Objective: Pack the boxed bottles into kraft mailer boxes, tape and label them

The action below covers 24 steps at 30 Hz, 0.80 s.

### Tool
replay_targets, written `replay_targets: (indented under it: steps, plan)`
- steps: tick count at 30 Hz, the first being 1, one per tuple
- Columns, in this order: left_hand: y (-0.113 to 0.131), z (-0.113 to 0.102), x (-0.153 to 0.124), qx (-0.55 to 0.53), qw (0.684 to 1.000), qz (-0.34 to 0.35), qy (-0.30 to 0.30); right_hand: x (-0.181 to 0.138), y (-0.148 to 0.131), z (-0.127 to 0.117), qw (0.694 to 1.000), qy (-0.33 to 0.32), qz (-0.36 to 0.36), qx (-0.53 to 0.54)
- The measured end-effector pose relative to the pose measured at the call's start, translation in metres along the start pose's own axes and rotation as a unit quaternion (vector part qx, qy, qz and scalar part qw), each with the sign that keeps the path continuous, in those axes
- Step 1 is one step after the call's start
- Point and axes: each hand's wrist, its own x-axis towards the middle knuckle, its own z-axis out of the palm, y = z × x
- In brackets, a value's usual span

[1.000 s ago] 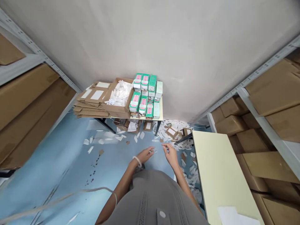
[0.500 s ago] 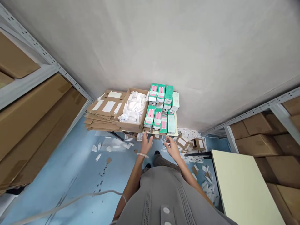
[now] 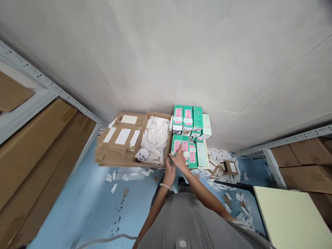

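Green boxes with pink labels [image 3: 190, 119] stand in two stacked rows on a small table against the wall. My right hand [image 3: 179, 158] lies on the front lower box [image 3: 192, 154], its fingers stretched over the pink label. My left hand [image 3: 169, 173] reaches just below and left of it, at the corner of the open cardboard box [image 3: 155, 140] full of white paper pieces; its fingers are partly hidden. A pale band circles my left wrist.
Flattened cardboard [image 3: 118, 138] is stacked left of the open box. Metal shelving with large cartons stands at the left [image 3: 38, 138] and right [image 3: 306, 159]. A pale yellow table [image 3: 287, 214] sits at the right. White scraps litter the blue floor [image 3: 77, 207].
I have stepped closer to the small table. Both hands rose from in front of my body to the boxes; my right hand now rests on a green box.
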Motion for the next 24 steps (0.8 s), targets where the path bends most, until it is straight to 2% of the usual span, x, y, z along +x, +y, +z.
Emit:
replay_targets:
  steps: [6, 9, 13, 15, 18, 21, 24]
  plan:
    - [0.002, -0.033, 0.004, 0.050, 0.985, 0.015, -0.167, 0.004, -0.007, 0.016, 0.993, 0.076, 0.089, 0.000]
    - [0.004, -0.044, 0.005, 0.078, 0.974, -0.003, -0.214, -0.004, -0.002, 0.010, 0.987, 0.115, 0.099, 0.054]
    - [0.016, -0.048, 0.006, 0.101, 0.961, 0.005, -0.257, -0.035, 0.017, -0.008, 0.965, 0.177, 0.098, 0.166]
    - [0.029, -0.042, 0.004, 0.101, 0.946, 0.013, -0.308, -0.056, 0.033, -0.018, 0.945, 0.216, 0.096, 0.228]
    - [0.050, -0.022, -0.007, 0.113, 0.907, 0.019, -0.406, -0.089, 0.062, -0.029, 0.903, 0.270, 0.090, 0.321]
    - [0.066, 0.009, -0.029, 0.112, 0.867, 0.031, -0.484, -0.121, 0.095, -0.038, 0.849, 0.320, 0.087, 0.412]
    - [0.070, 0.044, -0.063, 0.101, 0.832, 0.035, -0.544, -0.156, 0.130, -0.047, 0.785, 0.360, 0.111, 0.492]
